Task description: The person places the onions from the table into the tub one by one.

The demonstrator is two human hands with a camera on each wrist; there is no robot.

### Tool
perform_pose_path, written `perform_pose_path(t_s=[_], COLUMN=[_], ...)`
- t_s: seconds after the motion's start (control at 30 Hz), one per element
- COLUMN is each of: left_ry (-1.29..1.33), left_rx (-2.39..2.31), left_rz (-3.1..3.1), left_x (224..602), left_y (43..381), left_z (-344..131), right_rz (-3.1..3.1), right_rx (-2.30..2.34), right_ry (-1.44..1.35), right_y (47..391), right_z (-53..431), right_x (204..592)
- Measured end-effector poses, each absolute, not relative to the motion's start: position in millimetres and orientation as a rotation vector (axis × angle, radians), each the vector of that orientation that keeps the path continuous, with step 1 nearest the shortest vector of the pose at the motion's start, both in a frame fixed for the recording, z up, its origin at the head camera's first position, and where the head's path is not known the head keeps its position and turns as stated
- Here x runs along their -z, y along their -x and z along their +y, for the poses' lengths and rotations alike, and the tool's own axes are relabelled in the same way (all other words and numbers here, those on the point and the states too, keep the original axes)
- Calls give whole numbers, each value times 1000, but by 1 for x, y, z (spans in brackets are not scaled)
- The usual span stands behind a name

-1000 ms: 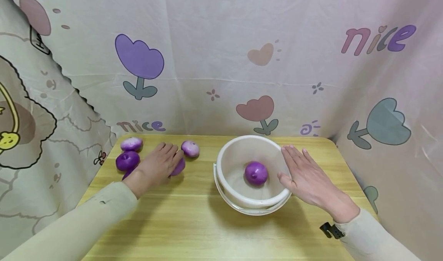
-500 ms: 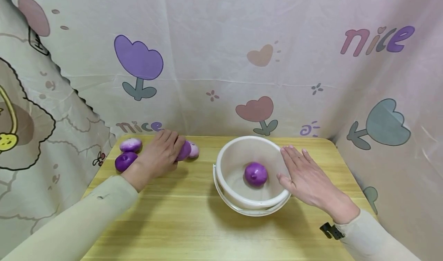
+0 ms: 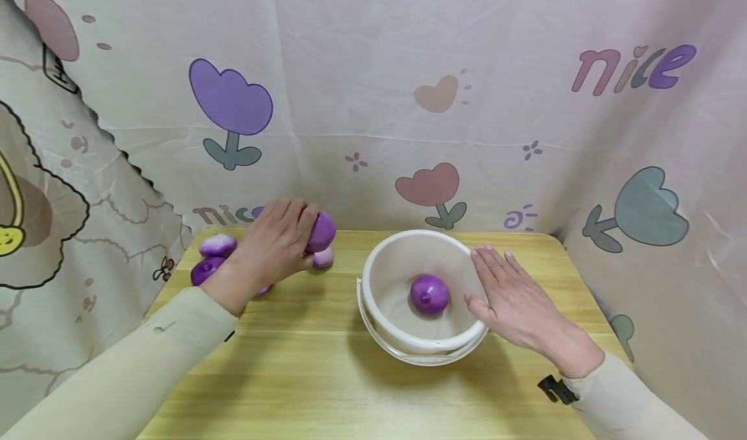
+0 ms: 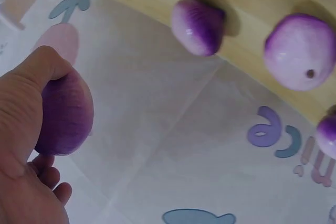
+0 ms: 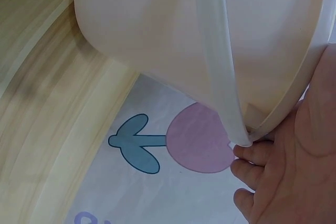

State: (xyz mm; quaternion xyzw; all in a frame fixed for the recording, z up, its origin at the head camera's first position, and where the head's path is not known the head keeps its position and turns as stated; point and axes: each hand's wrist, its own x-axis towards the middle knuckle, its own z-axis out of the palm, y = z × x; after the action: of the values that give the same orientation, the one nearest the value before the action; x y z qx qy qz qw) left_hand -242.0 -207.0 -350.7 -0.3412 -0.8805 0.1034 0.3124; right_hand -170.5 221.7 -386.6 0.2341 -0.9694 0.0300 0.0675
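My left hand (image 3: 279, 239) grips a purple onion (image 3: 321, 232) between thumb and fingers, raised over the back of the table; the left wrist view shows the same onion (image 4: 67, 111) under the thumb. Just below it in the head view a paler onion (image 3: 323, 257) lies on the table. My right hand (image 3: 513, 297) is at the right rim of a white bucket (image 3: 423, 344), its fingers straight along the rim. The right wrist view has the fingertips (image 5: 252, 153) close by the bucket's handle joint. Inside the bucket sits one purple onion (image 3: 429, 294).
At the table's back left, a white-and-purple onion (image 3: 218, 245) and a darker onion (image 3: 206, 271) lie together, with another partly hidden behind my left wrist. The bucket's handle (image 3: 379, 339) hangs down its near side. A patterned curtain (image 3: 350, 103) hangs behind the wooden table (image 3: 327, 388).
My left hand has lifted the purple onion off the table, moving it up and slightly right past the pale onion. My right hand has stayed at the bucket rim.
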Motion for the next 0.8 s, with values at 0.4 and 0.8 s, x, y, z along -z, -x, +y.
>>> perform_pose_path(t_s=[0.4,0.8], left_ry=[941,1014], left_rx=[-271,-213], left_rz=[-2323,-2237], left_x=[329,325], left_y=[239,239], left_z=[-175,-114], right_rz=[-2922,-2921], right_rx=[-103,-115], right_ry=[-712,-709], right_y=[171,171], right_z=[222,222], right_x=[386,386])
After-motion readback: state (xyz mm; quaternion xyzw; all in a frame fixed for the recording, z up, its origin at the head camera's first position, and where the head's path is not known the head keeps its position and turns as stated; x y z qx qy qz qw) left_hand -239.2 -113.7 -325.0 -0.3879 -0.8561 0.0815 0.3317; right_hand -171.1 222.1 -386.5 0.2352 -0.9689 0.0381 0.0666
